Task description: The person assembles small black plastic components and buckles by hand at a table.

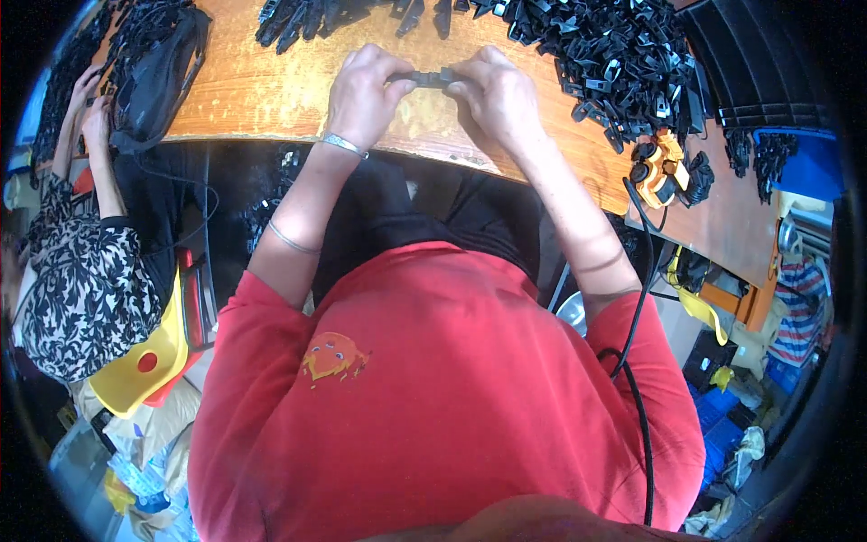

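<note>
Over the wooden table [253,99], my left hand [364,95] and my right hand [498,98] face each other. A small, narrow black plastic part [428,79] spans the gap between them. Each hand pinches one end of it between thumb and fingers. Whether it is one piece or two joined pieces is too small to tell. Beyond my hands, at the table's far side, lie more dark parts [312,20]. To the right of my right hand spreads a large heap of black plastic parts [614,68], some with shiny metal bits.
A yellow toy vehicle [657,173] stands at the table's right corner, beside a black cable [643,226] running down past my right arm. Black trays [759,68] are at the far right. At left, a co-worker's hands [90,113] handle dark parts near a black bag [161,77].
</note>
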Action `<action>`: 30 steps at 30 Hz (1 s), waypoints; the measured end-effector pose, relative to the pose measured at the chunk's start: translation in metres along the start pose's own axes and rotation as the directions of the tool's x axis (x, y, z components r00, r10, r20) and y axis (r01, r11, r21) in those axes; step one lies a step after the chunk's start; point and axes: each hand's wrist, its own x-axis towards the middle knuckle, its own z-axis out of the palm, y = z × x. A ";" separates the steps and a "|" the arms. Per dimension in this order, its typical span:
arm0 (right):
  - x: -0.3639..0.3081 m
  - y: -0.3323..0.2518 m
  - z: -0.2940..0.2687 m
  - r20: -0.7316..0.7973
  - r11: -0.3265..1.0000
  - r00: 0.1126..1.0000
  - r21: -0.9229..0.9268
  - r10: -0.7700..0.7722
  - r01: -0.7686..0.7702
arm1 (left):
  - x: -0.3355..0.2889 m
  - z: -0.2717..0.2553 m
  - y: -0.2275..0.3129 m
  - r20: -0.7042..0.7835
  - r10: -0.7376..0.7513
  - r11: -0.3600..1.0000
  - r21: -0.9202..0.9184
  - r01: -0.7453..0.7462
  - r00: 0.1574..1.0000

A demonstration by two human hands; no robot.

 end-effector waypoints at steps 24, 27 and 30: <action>0.108 0.051 0.023 0.001 0.950 0.996 -0.301 -0.084 0.081 | 0.079 -0.002 -0.005 -0.011 -0.142 0.975 0.174 0.142 0.990; 0.109 0.047 0.015 0.146 0.952 0.988 -0.294 -0.049 0.091 | 0.091 0.020 -0.007 0.010 -0.146 0.968 0.207 0.140 0.989; 0.103 0.059 0.017 0.181 0.946 0.984 -0.317 -0.009 0.066 | 0.093 0.030 -0.011 -0.033 -0.071 0.966 0.245 0.077 0.997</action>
